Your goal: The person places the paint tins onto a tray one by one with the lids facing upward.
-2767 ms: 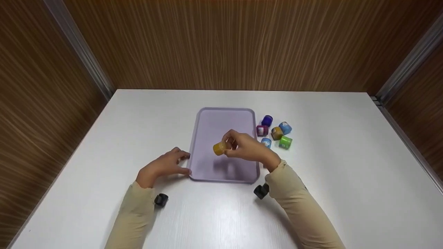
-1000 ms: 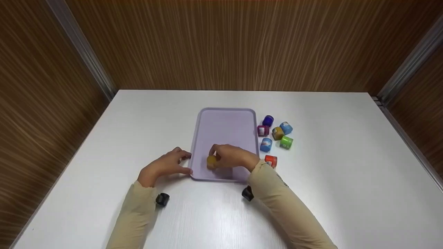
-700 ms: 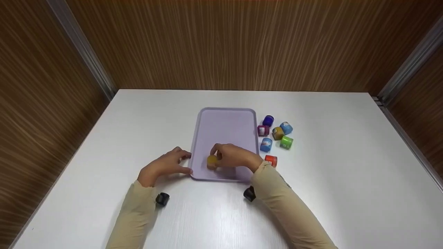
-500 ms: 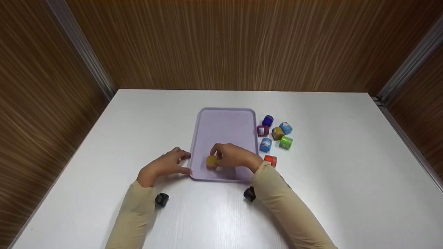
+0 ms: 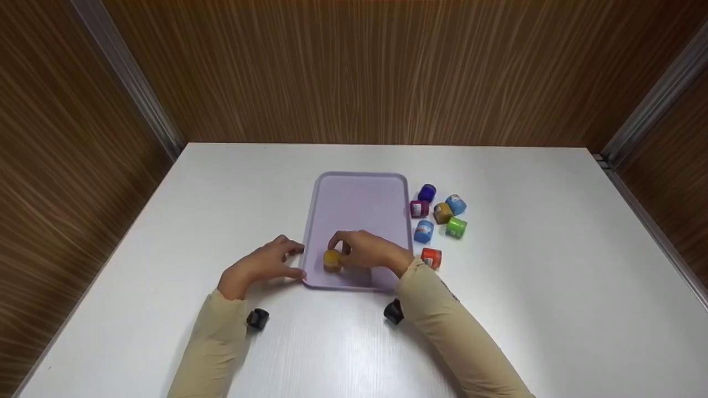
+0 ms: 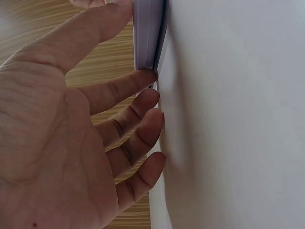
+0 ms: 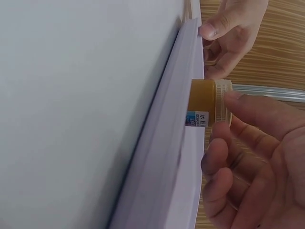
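My right hand (image 5: 365, 250) pinches a small ochre-yellow paint jar (image 5: 332, 261) with a clear lid, low over the near-left part of the lilac tray (image 5: 359, 193). In the right wrist view the thumb lies against the jar's ribbed lid (image 7: 222, 102), and the jar (image 7: 201, 95) stands upright behind the tray's raised edge (image 7: 167, 143), which hides its base. At the tray's left side, my left hand (image 5: 263, 262) touches the rim with thumb and forefinger. The left wrist view has its other fingers (image 6: 138, 138) loosely bent beside the tray's edge (image 6: 148, 33).
Right of the tray lie several more paint jars: dark blue (image 5: 427, 193), magenta (image 5: 419, 209), ochre (image 5: 443, 213), light blue (image 5: 456, 204), green (image 5: 456, 227), blue (image 5: 424, 231) and red-orange (image 5: 431, 258). Wood-patterned panels (image 5: 354, 72) stand around the white table (image 5: 525, 265).
The ochre-yellow paint jar has come down from a tilted hold above the tray to an upright stance at its near left, shifting slightly left lately. The left hand has stayed put.
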`<state>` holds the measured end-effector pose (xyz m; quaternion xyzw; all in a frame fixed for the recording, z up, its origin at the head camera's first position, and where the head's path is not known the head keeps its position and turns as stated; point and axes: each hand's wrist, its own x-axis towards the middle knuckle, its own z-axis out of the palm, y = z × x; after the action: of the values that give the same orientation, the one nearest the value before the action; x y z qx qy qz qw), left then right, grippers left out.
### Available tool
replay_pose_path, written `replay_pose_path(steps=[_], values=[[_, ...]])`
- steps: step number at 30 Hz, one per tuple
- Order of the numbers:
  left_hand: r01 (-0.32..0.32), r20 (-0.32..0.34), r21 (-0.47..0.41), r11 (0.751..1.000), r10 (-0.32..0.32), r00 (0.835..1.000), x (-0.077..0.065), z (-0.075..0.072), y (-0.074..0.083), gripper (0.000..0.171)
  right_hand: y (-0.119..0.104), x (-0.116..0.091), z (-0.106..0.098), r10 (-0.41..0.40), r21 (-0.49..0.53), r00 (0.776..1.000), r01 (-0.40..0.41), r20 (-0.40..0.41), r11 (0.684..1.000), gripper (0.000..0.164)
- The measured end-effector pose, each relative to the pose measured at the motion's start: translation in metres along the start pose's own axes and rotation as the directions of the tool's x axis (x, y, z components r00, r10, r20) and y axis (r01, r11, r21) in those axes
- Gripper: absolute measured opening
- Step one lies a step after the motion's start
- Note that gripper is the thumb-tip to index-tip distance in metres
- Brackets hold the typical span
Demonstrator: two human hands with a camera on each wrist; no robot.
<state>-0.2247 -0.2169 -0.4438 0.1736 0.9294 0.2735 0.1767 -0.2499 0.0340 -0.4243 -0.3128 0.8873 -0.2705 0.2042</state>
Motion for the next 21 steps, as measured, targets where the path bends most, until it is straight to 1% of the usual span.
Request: replay_pose_path(steps=[5, 11, 14, 21], values=[[-0.005, 0.004, 0.005, 1.0, 0.005, 1.0, 0.0, 0.0, -0.001, 0.067, 0.0, 0.0, 0.001, -0.009, -0.004, 1.0, 0.009, -0.001, 1.0, 0.033], [-0.009, 0.002, -0.01, 1.0, 0.009, 1.0, 0.001, 0.001, 0.0, 0.066, 0.0, -0.002, 0.001, 0.014, 0.003, 1.0, -0.014, -0.008, 1.0, 0.037], [-0.006, 0.001, -0.011, 1.0, 0.006, 1.0, 0.001, 0.001, -0.001, 0.066, -0.001, -0.006, -0.002, -0.001, 0.006, 1.0, 0.001, -0.02, 1.0, 0.039], [-0.007, 0.012, -0.022, 1.0, 0.008, 1.0, 0.0, 0.0, -0.003, 0.067, 0.002, -0.022, -0.018, -0.08, 0.005, 0.994, 0.08, -0.076, 0.997, 0.039]])
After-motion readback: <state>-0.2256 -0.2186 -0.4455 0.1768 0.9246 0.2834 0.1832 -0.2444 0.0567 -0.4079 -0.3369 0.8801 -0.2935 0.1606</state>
